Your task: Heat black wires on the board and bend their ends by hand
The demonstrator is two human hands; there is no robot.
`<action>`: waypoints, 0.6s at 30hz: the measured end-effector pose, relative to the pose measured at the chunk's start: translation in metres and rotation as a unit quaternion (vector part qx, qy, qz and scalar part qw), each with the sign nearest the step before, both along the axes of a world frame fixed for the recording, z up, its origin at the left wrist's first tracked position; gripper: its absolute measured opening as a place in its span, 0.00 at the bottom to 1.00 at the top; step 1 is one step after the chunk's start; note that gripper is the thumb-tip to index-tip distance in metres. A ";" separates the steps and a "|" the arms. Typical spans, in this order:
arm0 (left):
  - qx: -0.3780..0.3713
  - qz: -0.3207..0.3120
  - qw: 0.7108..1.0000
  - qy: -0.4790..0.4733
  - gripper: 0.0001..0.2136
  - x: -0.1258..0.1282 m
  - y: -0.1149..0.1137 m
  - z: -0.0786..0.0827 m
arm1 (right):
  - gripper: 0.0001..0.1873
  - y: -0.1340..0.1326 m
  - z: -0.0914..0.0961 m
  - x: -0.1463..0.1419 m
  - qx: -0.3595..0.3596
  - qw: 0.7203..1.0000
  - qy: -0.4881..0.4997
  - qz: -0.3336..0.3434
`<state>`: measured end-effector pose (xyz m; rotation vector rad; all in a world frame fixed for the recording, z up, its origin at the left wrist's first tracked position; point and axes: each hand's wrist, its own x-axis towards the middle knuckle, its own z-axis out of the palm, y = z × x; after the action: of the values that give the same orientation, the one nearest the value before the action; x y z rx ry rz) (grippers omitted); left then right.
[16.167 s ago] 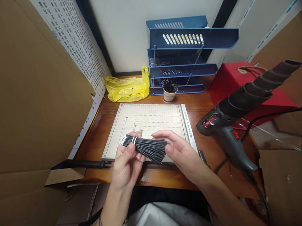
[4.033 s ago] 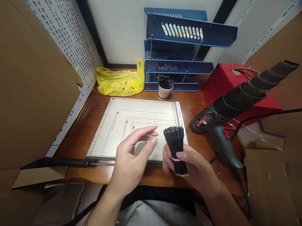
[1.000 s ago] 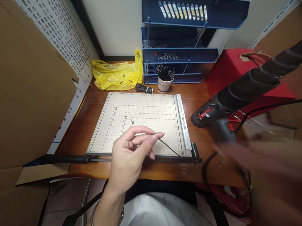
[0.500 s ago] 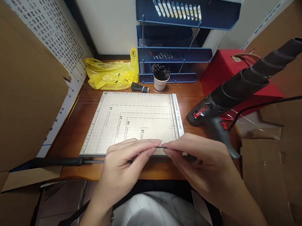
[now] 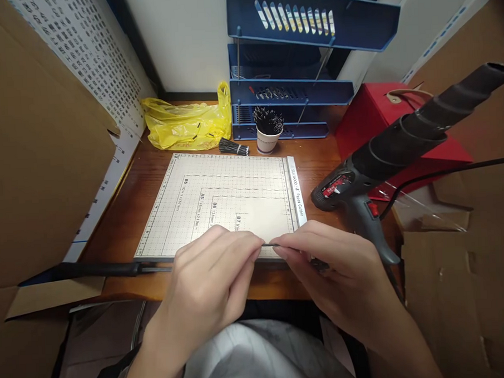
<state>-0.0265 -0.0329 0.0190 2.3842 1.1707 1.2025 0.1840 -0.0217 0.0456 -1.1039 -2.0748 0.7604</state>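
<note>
Between my two hands is a thin black wire (image 5: 269, 244), level, with only a short stretch showing. My left hand (image 5: 209, 277) pinches one end between thumb and forefinger. At the other end, my right hand (image 5: 341, 277) also holds it in a pinch; the rest of the wire is hidden by the fingers. Both hands are just above the front edge of the paper cutter (image 5: 177, 209), a pale gridded board. Behind the board lie a tied bundle of black wires (image 5: 233, 147) and a paper cup (image 5: 269, 141) full of similar wires with light tips.
A dark heat gun (image 5: 360, 178) stands at the right, nozzle up, beside a red box (image 5: 369, 111). The cutter's black handle (image 5: 99, 269) juts left. Behind are a yellow plastic bag (image 5: 182, 125) and a blue tiered rack (image 5: 289, 90). Cardboard (image 5: 37, 142) walls the left side.
My left hand has rolled over, its back turning up and its fingers closing together near the wire. The right hand has barely shifted. The wire stays in almost the same place.
</note>
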 end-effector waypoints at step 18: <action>-0.186 0.008 0.970 -0.159 0.07 0.007 0.004 0.010 | 0.11 0.003 -0.001 0.003 -0.052 0.995 0.062 0.051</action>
<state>-0.0198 -0.0291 0.0295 1.8364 1.1865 1.1911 0.1871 -0.0189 0.0444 -0.9852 -2.0171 0.9727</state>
